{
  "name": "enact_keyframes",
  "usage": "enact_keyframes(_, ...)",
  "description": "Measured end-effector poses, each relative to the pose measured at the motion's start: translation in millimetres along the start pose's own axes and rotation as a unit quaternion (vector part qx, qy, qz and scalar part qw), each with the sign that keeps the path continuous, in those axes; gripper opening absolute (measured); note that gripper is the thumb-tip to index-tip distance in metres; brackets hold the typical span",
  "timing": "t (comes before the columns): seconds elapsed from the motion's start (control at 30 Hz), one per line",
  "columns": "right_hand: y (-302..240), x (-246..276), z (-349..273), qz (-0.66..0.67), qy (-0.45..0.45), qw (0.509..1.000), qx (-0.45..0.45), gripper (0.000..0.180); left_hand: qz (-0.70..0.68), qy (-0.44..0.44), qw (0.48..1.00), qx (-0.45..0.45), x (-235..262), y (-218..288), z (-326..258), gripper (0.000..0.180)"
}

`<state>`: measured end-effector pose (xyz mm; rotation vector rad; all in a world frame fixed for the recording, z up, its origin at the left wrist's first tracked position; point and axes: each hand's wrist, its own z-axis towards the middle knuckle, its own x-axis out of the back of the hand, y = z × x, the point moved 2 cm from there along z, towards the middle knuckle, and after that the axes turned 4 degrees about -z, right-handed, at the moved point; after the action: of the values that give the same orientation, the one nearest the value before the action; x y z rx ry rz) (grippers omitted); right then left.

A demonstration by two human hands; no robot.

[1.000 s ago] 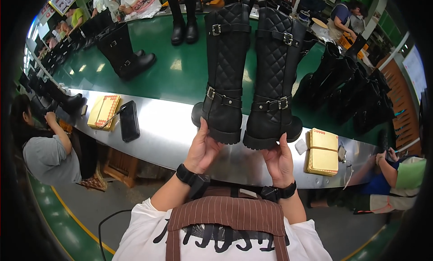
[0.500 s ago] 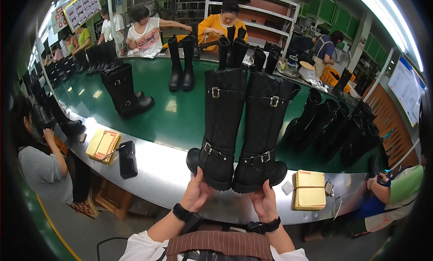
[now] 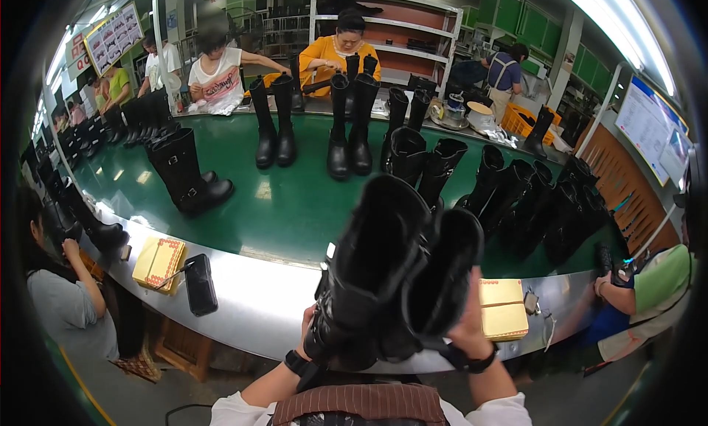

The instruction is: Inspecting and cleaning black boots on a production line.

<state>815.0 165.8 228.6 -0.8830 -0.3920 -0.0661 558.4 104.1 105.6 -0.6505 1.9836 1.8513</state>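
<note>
Boots [image 3: 391, 278] — a black pair, tipped toward the camera above the steel ledge [image 3: 251, 308] — gripped low by left hand [image 3: 308, 330] and right hand [image 3: 472, 323]; top-heavy shafts could slip sideways.

Left forearm: enters from lower edge, angled up and inward, black band at wrist. Left hand [image 3: 308, 329]: raised at chest height, fingers curled in grip, mostly hidden behind held load. Right forearm: enters from lower edge, near upright, black band at wrist. Right hand [image 3: 472, 315]: raised level with left, palm pressed inward, fingers extended upward. Both hands near each other, both gripping.
</note>
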Motion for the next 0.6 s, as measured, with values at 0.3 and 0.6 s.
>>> enact_keyframes(0.3,-140,72,100,-0.198,-0.410,0.876,0.160,0.062,-0.414,-0.217,0.798,0.381,-5,-18,8,0.041)
enact_keyframes(0.6,-136,155,158,-0.194,-0.025,0.981,0.016,0.051,-0.238,-0.220,0.884,0.337,-35,-3,43,0.071)
